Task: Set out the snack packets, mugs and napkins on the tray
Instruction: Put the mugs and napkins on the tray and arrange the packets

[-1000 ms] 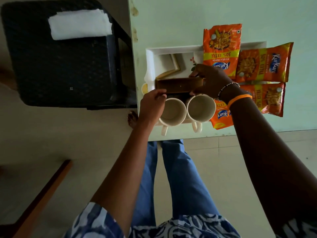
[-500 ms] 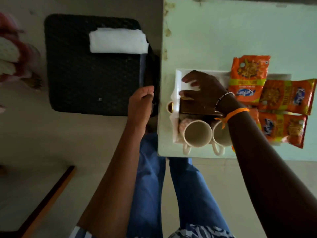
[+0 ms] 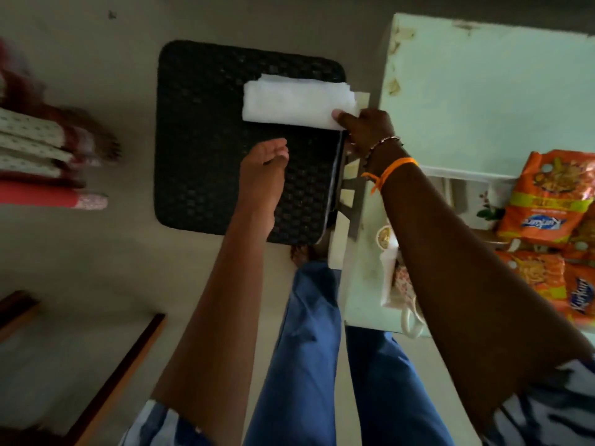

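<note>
Head view | right hand [image 3: 367,128] fingers pinch right end of napkins [image 3: 297,103], long axis left-right on stool [image 3: 225,140] | left hand [image 3: 262,170] open, just below stack, holding nothing | tray [image 3: 450,175] lies to right

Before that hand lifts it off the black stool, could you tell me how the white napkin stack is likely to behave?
The napkin stack looks like soft folded tissue, so it will probably droop at the far end, since the right hand pinches only one corner. Its loose layered edges suggest sheets may fan or slip apart. It is likely very light; the left hand, open nearby, could support it.
</note>
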The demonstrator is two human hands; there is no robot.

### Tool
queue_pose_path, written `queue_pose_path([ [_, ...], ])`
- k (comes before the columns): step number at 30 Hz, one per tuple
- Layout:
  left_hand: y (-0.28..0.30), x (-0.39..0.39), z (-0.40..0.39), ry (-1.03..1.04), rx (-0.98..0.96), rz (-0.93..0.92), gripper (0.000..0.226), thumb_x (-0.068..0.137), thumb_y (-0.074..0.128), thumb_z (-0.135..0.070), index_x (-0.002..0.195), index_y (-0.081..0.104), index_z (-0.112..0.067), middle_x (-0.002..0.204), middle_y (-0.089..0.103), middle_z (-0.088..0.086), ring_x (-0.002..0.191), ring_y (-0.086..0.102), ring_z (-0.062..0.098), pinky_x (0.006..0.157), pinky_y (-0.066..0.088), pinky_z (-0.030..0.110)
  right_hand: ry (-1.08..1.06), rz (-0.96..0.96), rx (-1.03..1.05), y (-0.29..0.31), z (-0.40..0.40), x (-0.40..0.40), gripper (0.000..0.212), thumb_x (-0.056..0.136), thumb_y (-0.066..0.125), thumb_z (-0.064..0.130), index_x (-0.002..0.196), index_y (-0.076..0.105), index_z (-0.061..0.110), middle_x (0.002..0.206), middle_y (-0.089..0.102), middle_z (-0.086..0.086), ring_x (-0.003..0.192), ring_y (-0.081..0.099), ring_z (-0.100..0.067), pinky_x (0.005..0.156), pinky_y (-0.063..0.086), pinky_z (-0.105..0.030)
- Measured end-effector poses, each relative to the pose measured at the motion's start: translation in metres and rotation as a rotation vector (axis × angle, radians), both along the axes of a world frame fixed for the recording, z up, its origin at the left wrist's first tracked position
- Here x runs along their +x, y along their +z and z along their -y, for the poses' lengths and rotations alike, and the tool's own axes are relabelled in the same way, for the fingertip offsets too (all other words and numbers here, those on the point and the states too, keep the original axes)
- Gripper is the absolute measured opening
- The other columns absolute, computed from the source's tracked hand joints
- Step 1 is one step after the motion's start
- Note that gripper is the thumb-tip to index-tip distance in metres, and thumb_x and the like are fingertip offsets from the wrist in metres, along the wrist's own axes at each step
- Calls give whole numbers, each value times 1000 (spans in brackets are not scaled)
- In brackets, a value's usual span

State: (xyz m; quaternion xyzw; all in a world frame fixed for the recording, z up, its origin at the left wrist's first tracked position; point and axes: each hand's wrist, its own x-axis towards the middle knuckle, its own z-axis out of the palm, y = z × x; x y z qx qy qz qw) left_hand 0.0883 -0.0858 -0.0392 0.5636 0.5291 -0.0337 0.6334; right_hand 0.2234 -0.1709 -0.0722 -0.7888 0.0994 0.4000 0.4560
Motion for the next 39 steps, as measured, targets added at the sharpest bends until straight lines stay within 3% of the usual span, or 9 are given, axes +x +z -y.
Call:
queue_pose_path([
  [3,-1,2,2,61,-77,38,31,93,46,-12,123,53,-16,125,58,3,112,55,10,99,42,26,-78,-95,118,12,9,3,28,80,66,11,59,49,15,67,51,-3,69,54,-22,70,50,-31],
  [7,6,8,10,213,-233,100,25,93,49,-19,118,51,-17,120,56,4,113,55,17,103,41,33,-310,-214,327,40,44,0,26,82,55,-10,68,46,9,79,50,-6,70,55,-18,51,56,-20],
  [11,16,10,30,45,-339,86,55,88,58,-22,138,35,-16,123,53,3,117,54,20,98,46,31,-227,-184,295,58,109,-6,29,82,53,-12,77,48,16,83,53,-2,75,56,-13,56,56,-18],
  [16,26,14,84,-321,-253,59,47,84,61,-4,129,48,-10,122,61,8,108,60,17,80,52,17,22,-46,182,72,196,-14,30,81,54,-12,90,51,17,84,56,-1,77,53,-12,58,50,-18],
  [21,21,10,152,-382,-135,38,32,78,66,1,107,60,-11,106,65,9,88,63,15,77,51,21,117,146,-49,80,264,-27,36,78,61,-11,113,53,-6,107,62,-26,94,57,-30,93,45,-46],
  [24,15,6,180,-404,-14,-6,30,77,68,-1,103,61,-13,92,61,1,70,58,4,62,47,9,153,258,-130,78,288,-35,34,77,65,-4,109,56,-6,109,62,-33,91,55,-24,82,45,-36],
  [27,12,4,202,-413,109,-28,29,77,67,0,105,63,-9,91,60,2,80,60,14,72,50,19,166,341,-175,70,304,-43,32,76,69,1,106,60,-3,106,64,-29,88,55,-22,77,45,-30],
  [32,10,2,220,-392,230,-53,32,78,58,5,108,62,-6,110,65,15,103,62,26,91,52,42,150,348,-166,56,314,-51,34,75,69,3,108,61,-3,112,65,-22,105,60,-31,91,48,-34],
  [39,17,0,229,-426,286,-113,62,80,42,16,132,46,-16,136,51,2,126,46,14,109,37,30,-25,279,-74,51,330,-53,30,76,63,-5,106,58,-4,113,65,-19,104,62,-23,94,51,-34],
])
